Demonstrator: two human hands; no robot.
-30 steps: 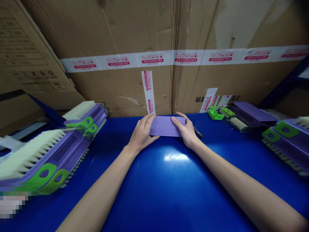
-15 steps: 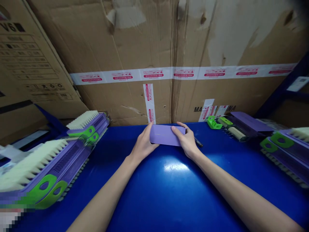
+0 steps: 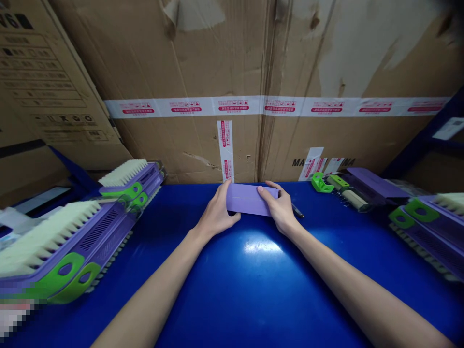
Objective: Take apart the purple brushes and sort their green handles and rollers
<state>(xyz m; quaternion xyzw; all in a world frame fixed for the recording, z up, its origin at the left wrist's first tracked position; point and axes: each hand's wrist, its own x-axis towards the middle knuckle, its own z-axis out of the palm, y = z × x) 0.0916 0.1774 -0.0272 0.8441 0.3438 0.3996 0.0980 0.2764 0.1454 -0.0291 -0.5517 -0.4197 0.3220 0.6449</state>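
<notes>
A flat purple panel (image 3: 250,199), rectangular with a thin pale line across its face, is held above the far part of the blue table (image 3: 232,290). My left hand (image 3: 219,210) grips its left end, fingers behind the edge and thumb below the lower left corner. At the right end, my right hand (image 3: 281,205) is closed on the panel with its thumb lying on the face. The panel's underside and most fingertips are hidden. Just right of that hand lies a dark pen-like item (image 3: 297,211), partly covered.
Purple-and-green brush units with cream bristles (image 3: 90,237) stand along the left. On the right are a loose green part (image 3: 322,183), a purple housing with a cream roller (image 3: 353,198) and more brush units (image 3: 427,222). Large cardboard boxes (image 3: 195,145) wall off the back.
My left thumb has dropped slightly away from the panel's lower edge, and the panel is tilted a little differently. The right hand keeps its hold. The camera view has shifted slightly.
</notes>
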